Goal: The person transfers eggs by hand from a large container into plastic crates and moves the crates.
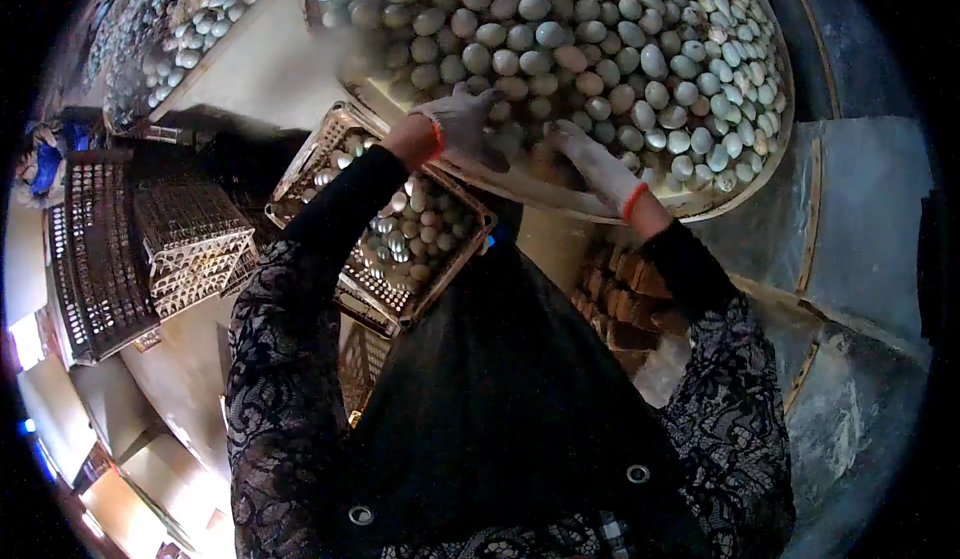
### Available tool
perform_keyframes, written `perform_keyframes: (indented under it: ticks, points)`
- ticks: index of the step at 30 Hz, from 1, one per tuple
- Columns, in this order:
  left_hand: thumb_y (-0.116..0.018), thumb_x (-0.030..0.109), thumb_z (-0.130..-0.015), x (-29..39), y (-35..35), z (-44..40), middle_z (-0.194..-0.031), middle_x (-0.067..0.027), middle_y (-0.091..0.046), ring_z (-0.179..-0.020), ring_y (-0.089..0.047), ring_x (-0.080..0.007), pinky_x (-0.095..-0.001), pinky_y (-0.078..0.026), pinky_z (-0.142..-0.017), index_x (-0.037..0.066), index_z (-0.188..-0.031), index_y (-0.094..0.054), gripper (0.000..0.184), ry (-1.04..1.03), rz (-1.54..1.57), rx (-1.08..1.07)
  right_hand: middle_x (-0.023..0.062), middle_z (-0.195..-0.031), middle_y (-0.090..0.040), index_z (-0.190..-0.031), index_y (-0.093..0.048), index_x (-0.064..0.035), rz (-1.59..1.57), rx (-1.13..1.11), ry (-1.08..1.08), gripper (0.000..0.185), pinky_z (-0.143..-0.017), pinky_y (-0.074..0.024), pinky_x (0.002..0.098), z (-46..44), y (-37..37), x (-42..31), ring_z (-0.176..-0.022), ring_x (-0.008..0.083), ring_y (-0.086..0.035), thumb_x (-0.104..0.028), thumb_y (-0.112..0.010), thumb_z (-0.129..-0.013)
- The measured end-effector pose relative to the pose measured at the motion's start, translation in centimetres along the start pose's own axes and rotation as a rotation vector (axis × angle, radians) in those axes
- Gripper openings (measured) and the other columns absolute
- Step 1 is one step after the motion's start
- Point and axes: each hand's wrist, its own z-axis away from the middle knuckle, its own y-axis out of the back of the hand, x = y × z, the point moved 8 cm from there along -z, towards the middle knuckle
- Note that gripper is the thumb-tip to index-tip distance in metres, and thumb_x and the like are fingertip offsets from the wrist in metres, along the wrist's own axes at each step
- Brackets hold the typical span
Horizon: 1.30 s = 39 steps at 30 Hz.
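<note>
Pale green, white and pinkish eggs [535,7] fill a large round tub [740,202] in front of me. Over its near rim, my left hand [462,131] wears a white glove with an orange cuff; its fingers are spread apart beside the eggs, with nothing visible in them. My right hand [595,164], gloved the same way, reaches in at the near side of the tub. Its fingertips are dark and blurred, so whether they hold an egg cannot be made out. Below my left forearm, a plastic crate [478,221] holds more eggs, partly hidden by my sleeve.
Empty-looking perforated crates [200,249] are stacked at the left. A second container of eggs [190,44] stands at the upper left behind a pale edge. Brown stacked pieces [625,294] lie below the tub, and grey panels [865,229] are on the right.
</note>
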Motion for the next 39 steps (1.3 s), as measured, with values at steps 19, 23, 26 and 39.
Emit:
perform_keyframes:
  ticks: [19,23,26,39]
  points:
    - [-0.067,0.037,-0.08,-2.2,-1.2,-3.5,-0.11,-0.0135,-0.062,-0.094,-0.06,-0.0251,-0.0388,-0.051,-0.081,0.003,-0.126,-0.047,0.061,-0.038,0.253,0.329,0.0096,-0.14,-0.04,-0.142,-0.033,-0.0092,-1.276,0.111,-0.431,0.065,-0.103,-0.0337,0.0355,-2.5,-4.1,-4.2,-0.123,0.0237,-0.043,-0.049,-0.046,-0.093]
    - [-0.075,0.049,-0.07,0.2,0.7,-0.5,-0.099,-0.0145,-0.065,-0.078,-0.065,-0.0211,-0.0325,-0.054,-0.065,0.0,-0.126,-0.049,0.079,0.113,0.631,0.386,0.0011,-0.112,-0.063,-0.123,-0.057,-0.0157,-1.294,0.205,-0.567,0.05,-0.084,-0.0487,0.0321,-2.4,-4.2,-4.1,-0.097,0.0186,-0.059,-0.053,-0.044,-0.093]
    - [-0.076,0.048,-0.07,1.1,1.1,0.6,-0.092,-0.0118,-0.066,-0.067,-0.063,-0.016,-0.029,-0.053,-0.059,0.0,-0.127,-0.05,0.078,0.273,0.681,0.391,0.0008,-0.111,-0.062,-0.122,-0.057,-0.0158,-1.356,0.219,-0.657,0.049,-0.086,-0.0483,0.0332,-3.1,-4.9,-3.4,-0.097,0.0193,-0.058,-0.053,-0.045,-0.093]
    - [-0.075,0.049,-0.071,1.7,2.9,1.5,-0.094,-0.0145,-0.067,-0.077,-0.065,-0.0181,-0.029,-0.053,-0.065,-0.003,-0.124,-0.052,0.078,0.179,0.724,0.433,0.0022,-0.12,-0.058,-0.127,-0.054,-0.014,-1.278,0.205,-0.33,0.06,-0.092,-0.044,0.035,-6.4,-4.6,-0.3,-0.107,0.0192,-0.054,-0.06,-0.046,-0.089]
